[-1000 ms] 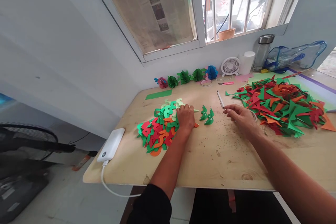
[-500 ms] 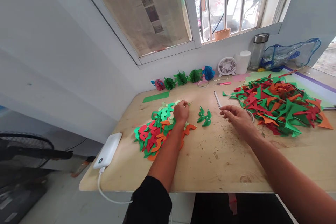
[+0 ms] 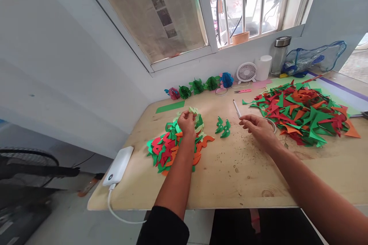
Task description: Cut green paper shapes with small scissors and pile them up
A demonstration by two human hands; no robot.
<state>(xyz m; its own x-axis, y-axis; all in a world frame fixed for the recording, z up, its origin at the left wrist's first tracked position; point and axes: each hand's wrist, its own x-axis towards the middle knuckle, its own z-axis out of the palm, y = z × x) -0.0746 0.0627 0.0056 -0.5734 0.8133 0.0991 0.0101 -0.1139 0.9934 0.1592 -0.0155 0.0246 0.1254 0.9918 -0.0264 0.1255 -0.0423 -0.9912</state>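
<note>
My left hand [image 3: 186, 121] is over the upper part of a heap of curved paper cut-outs [image 3: 163, 147] in green, red and orange. Its fingers are pinched beside pale green cut-outs [image 3: 198, 128]; whether one is between them is hard to make out. Closed around the near end of a slim white pen [image 3: 237, 108] is my right hand [image 3: 257, 128], low over the table. The pen points away from me. Between the hands lie a few dark green cut-outs [image 3: 223, 127] with small holes.
A large heap of paper scraps [image 3: 307, 111] covers the right side. Along the wall stand folded-paper figures [image 3: 197, 86], a small fan [image 3: 246, 72], a white cylinder [image 3: 263, 67] and a glass bottle [image 3: 280, 57]. Pink snips [image 3: 243, 91] lie in front. A power bank [image 3: 118, 165] sits at the left edge.
My left hand has moved left, from the heap's right side to farther over it, and more pale green cut-outs now show. My right hand stays at the pen. The camera view has shifted slightly.
</note>
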